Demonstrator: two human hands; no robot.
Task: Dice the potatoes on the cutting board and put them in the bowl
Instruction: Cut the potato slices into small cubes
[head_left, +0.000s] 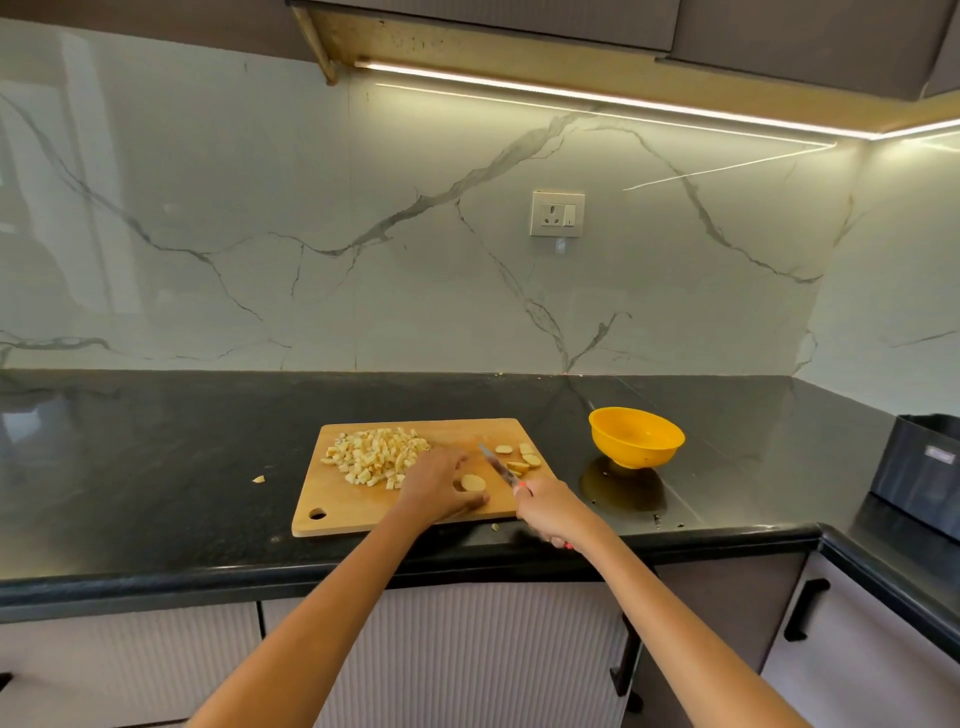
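A wooden cutting board (353, 509) lies on the black counter. On its far left part sits a heap of diced potato (376, 454). Several potato slices (522, 457) lie at its right end. My left hand (441, 486) holds a round potato piece (473, 483) down on the board. Just to the right, my right hand (548, 512) grips a knife (497, 466) whose blade points up and left, close to that piece. The yellow bowl (636, 435) stands on the counter to the right of the board; its inside looks bare.
One stray potato bit (258, 479) lies on the counter (156, 467) left of the board. A dark box (919, 467) stands at the far right corner. The counter's front edge runs just below the board. A wall socket (557, 213) is on the marble backsplash.
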